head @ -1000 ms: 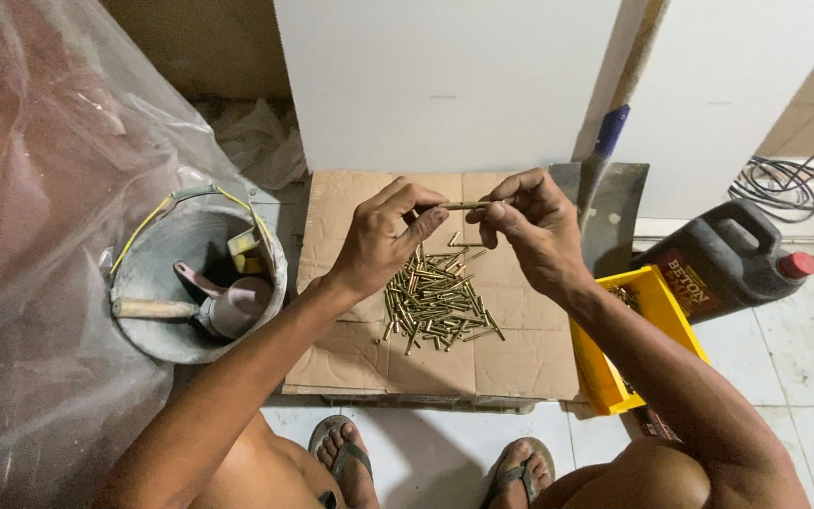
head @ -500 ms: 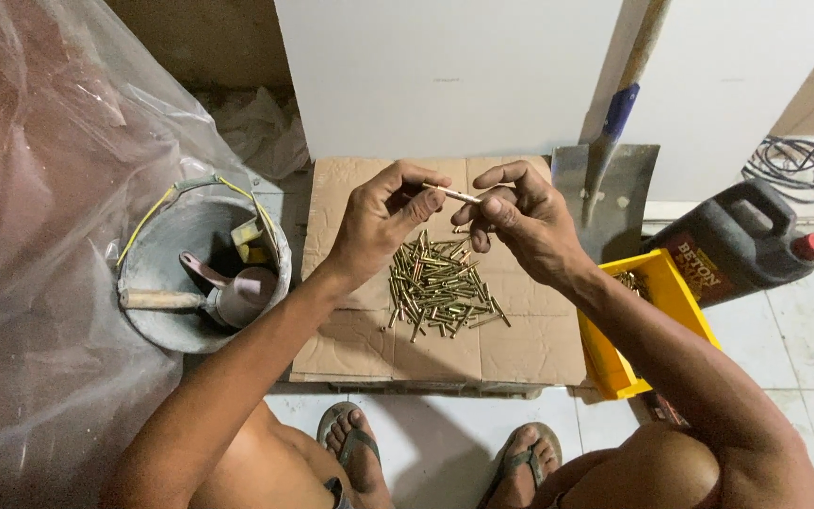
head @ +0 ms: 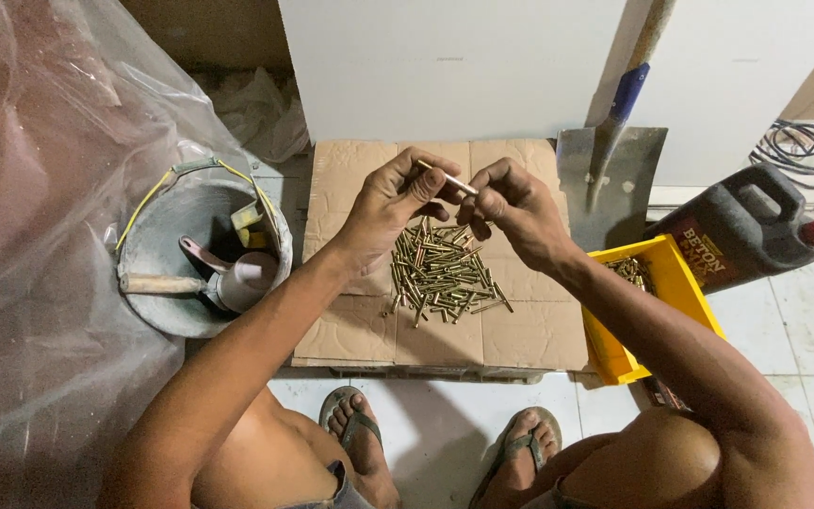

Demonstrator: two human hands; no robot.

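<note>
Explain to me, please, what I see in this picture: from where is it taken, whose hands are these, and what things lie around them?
There is no machine here. The picture comes from a camera worn on a person's head, looking down, so the two bare arms belong to that person, who sits low with sandalled feet at the bottom.

The left hand and the right hand are raised together, and between their fingertips they hold one thin metal pin, probably a bolt or screw like those below.

Under the hands lies a flat sheet of cardboard with a pile of brass-coloured fasteners on it.

To the right stands a yellow bin with more fasteners inside, then a dark jug with a red cap. A shovel leans against the white wall. To the left is a grey bucket holding a trowel, beside clear plastic sheeting.
</note>
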